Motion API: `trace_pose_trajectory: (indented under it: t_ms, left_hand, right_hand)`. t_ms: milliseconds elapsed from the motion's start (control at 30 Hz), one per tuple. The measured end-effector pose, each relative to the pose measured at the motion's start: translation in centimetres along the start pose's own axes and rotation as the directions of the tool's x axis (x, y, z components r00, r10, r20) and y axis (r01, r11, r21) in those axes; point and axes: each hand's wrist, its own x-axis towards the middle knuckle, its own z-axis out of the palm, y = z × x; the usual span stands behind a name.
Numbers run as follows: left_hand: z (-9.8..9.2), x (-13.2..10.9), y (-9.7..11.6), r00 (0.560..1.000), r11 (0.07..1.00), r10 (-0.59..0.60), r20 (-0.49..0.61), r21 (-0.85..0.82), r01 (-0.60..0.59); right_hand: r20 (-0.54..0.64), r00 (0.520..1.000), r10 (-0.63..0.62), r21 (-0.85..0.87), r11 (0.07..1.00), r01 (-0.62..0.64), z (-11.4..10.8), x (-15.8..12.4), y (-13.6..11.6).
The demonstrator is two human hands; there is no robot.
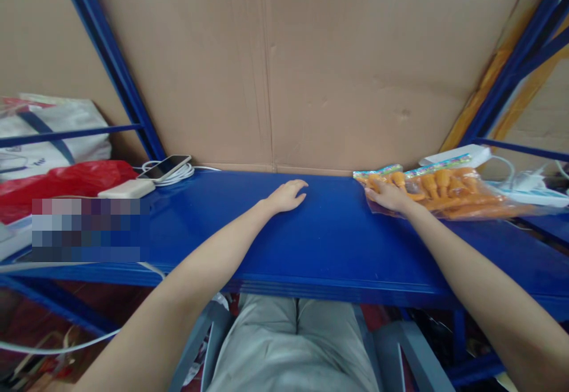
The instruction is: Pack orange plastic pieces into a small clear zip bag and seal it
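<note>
My left hand (287, 196) rests over the blue tabletop (311, 249), palm down. Its thumb stands apart from the fingers, and nothing is in it. At the right, my right hand (387, 195) lies on the left end of a clear plastic bag (471, 205) of orange pieces, its fingers curled onto the bag. Several knobbed orange pieces (430, 185) show through the plastic; their exact kind I cannot make out. Two strips of a colourful printed header (438, 165) show along the bag's upper edge, so there may be two bags. The right fingertips are partly hidden among the orange pieces.
A cardboard sheet (338, 77) stands behind the table between blue metal posts (113, 60). On the left lie a phone (164, 168) on a coiled white cable (178, 175), a white power bank-like block (127, 189) and a red bag (80, 177). A white box (478, 156) sits behind the orange pieces.
</note>
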Motion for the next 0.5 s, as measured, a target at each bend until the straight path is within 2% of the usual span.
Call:
trace_pose_trajectory:
  t_ms: [100,200,300,367,433,500]
  left_hand:
    - [0.1,0.0,0.0,1.0,1.0,-0.005,0.02,0.006,0.005]
    - [0.0,-0.1,-0.3,0.999,0.999,-0.042,0.013,0.027,0.042]
    - [-0.3,-0.3,-0.6,0.99,0.988,-0.139,-0.009,0.065,0.14]
    - [-0.4,-0.3,-0.9,0.976,0.973,-0.215,-0.026,0.08,0.217]
    - [-0.5,-0.3,-1.2,0.957,0.954,-0.287,-0.038,0.08,0.289]
    - [-0.6,-0.2,-1.5,0.942,0.939,-0.335,-0.037,0.07,0.336]
  right_hand:
    - [0.043,0.998,-0.04,0.067,0.997,0.037,-0.6,-0.7,-2.2]
    - [0.021,0.975,-0.22,0.181,0.96,0.213,-0.8,-1.3,-4.7]
    - [-0.007,0.895,-0.445,0.281,0.859,0.429,-0.7,-1.4,-6.9]
    - [0.029,0.832,-0.554,0.301,0.799,0.521,-1.1,-1.1,-7.9]
    - [0.11,0.801,-0.588,0.273,0.793,0.544,-1.8,-0.5,-8.6]
    - [0.177,0.837,-0.517,0.175,0.854,0.49,-2.9,0.4,-8.9]
